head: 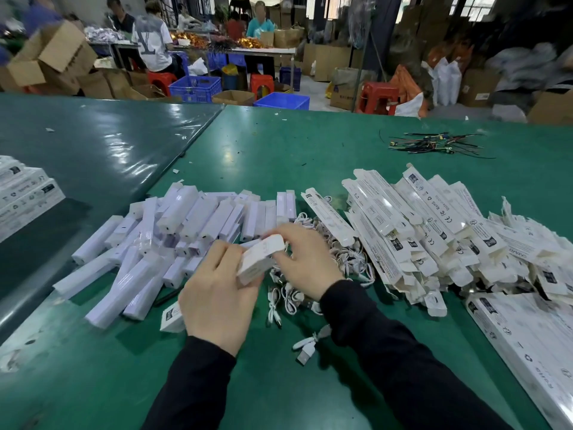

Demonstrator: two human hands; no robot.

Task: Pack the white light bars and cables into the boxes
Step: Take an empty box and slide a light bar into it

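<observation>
Both hands meet over the green surface [279,144], holding 1 small white box [262,259]: the left hand [217,293] has its fingers clamped around the box's near end, and the right hand [305,259] pinches its far end. The white light bars [148,243] lie heaped to the left, coiled white cables [313,243] beside and under the right hand, and flat boxes [434,231] piled to the right.
</observation>
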